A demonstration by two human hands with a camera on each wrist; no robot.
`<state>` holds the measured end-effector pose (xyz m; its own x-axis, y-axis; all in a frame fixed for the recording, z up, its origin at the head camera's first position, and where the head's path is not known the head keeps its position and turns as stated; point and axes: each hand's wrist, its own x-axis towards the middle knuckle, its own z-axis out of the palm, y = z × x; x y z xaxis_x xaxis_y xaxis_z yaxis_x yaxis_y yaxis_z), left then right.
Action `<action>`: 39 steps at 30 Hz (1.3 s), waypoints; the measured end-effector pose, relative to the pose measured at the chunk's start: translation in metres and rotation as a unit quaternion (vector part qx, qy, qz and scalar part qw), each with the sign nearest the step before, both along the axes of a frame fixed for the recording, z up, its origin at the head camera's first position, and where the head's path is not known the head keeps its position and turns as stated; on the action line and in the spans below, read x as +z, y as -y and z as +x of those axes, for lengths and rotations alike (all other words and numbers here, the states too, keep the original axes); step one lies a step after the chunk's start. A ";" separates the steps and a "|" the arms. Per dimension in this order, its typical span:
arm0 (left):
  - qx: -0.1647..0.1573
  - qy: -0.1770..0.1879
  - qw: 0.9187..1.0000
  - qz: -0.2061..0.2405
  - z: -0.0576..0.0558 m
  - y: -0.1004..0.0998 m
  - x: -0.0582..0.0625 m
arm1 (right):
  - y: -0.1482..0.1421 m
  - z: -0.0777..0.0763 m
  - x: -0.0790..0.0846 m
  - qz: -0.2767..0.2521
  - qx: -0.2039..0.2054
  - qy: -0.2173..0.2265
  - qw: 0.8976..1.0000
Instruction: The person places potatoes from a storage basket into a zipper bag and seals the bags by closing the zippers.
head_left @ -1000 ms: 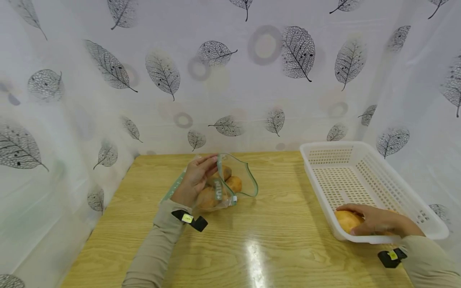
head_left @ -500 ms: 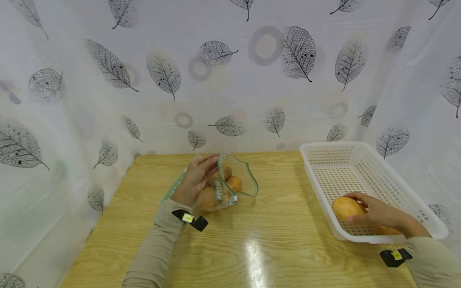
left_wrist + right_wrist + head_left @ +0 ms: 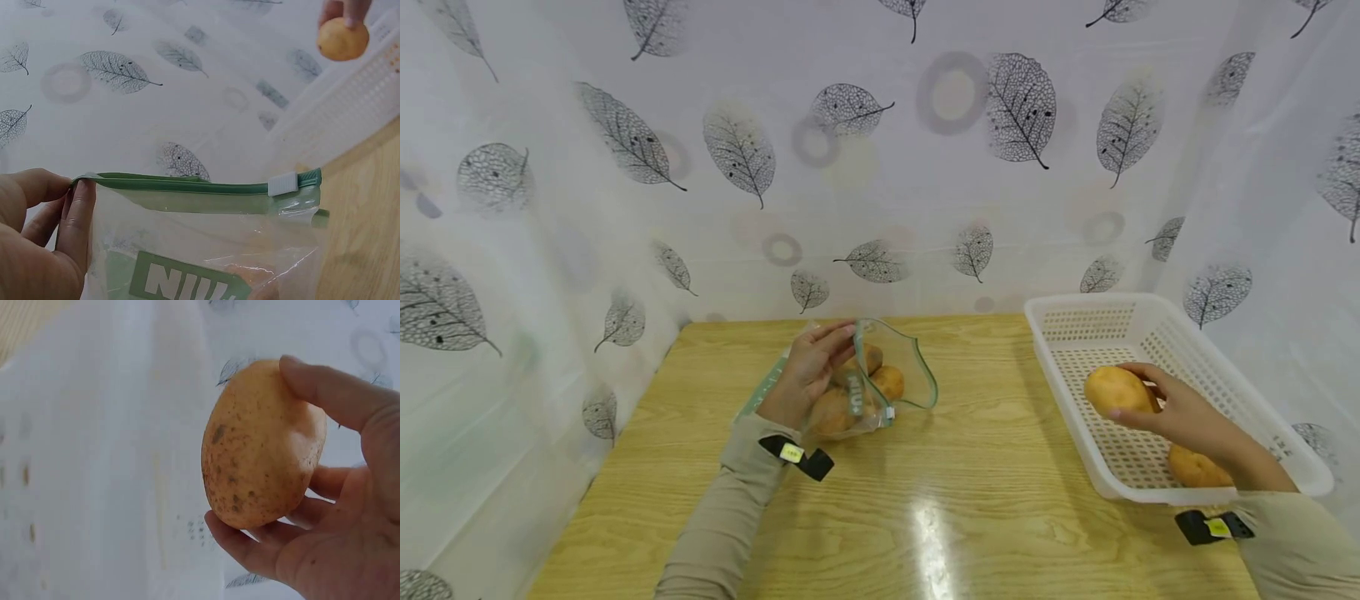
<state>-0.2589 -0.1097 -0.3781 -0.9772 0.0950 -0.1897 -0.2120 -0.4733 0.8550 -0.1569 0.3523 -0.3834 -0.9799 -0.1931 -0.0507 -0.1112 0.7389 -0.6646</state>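
At the left, my left hand (image 3: 805, 375) pinches the green zip edge of a clear zip bag (image 3: 206, 219), its mouth spread open toward the right. Several potatoes (image 3: 832, 413) lie inside the bag. A white slider (image 3: 283, 184) sits at one end of the zip. My right hand (image 3: 1187, 417) grips a potato (image 3: 262, 444) with the thumb on one side and fingers on the other. This potato is lifted above the white basket (image 3: 1067, 433), and dark specks mark its skin. Below the right hand, another potato (image 3: 1197, 468) rests on the basket floor.
The wooden table (image 3: 985, 517) carries both the bag and the basket, with a wide gap between them. A pale curtain (image 3: 880, 167) printed with leaves hangs behind and along both sides.
My right hand has raised the potato from the bottom of the basket, up and slightly away from me. The left hand and the bag stay where they were.
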 end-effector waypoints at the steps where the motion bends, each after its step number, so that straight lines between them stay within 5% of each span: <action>1: 0.002 0.001 1.000 -0.001 0.000 0.000 0.000 | 0.003 0.000 0.003 -0.003 -0.005 -0.002 1.000; 16: 0.003 -0.003 1.000 -0.006 0.000 0.001 0.002 | 0.072 -0.008 0.030 -0.121 -0.040 -0.011 0.992; 27: -0.007 0.008 1.000 -0.013 0.002 0.003 0.002 | 0.126 -0.025 0.020 -0.230 -0.014 0.012 0.973; 39: -0.010 0.002 1.000 -0.014 0.002 0.003 0.002 | 0.192 -0.043 -0.006 -0.309 -0.031 0.081 0.947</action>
<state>-0.2566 -0.1123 -0.3756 -0.9744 0.1089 -0.1966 -0.2246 -0.4443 0.8673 -0.1998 0.1600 -0.3897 -0.9792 -0.1774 -0.0981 0.0608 0.2047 -0.9769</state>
